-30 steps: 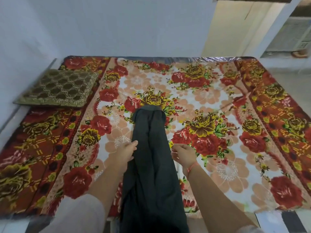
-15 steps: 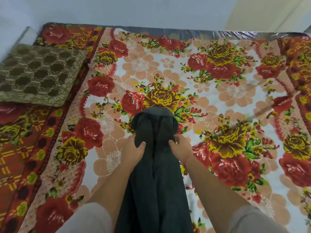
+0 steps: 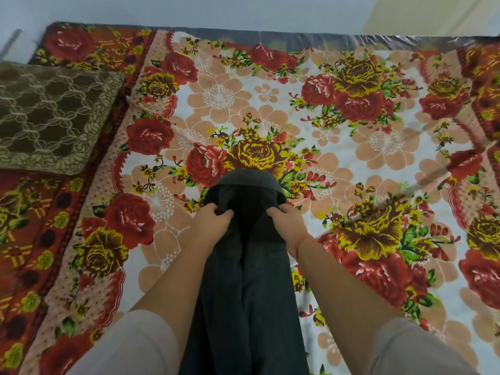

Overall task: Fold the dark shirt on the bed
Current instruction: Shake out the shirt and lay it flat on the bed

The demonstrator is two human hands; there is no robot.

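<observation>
The dark shirt (image 3: 249,288) lies as a long narrow strip down the middle of the bed (image 3: 351,163), running from near the bed's centre toward me and off the bottom of the view. Its far end forms a rounded edge. My left hand (image 3: 209,226) grips the strip's left side just below that far end. Opposite it, my right hand (image 3: 286,223), with a red thread at the wrist, grips the right side. The cloth bunches between the two hands. Both forearms reach forward along the strip.
A floral bedsheet in red, yellow and peach covers the bed. A brown patterned cushion (image 3: 51,115) lies at the left edge. A pale wall runs along the far side of the bed, where a shiny mattress edge (image 3: 297,36) shows.
Both hands have slid forward along the shirt from its middle to near its far end and closed on the cloth. The view has tilted down and closer.
</observation>
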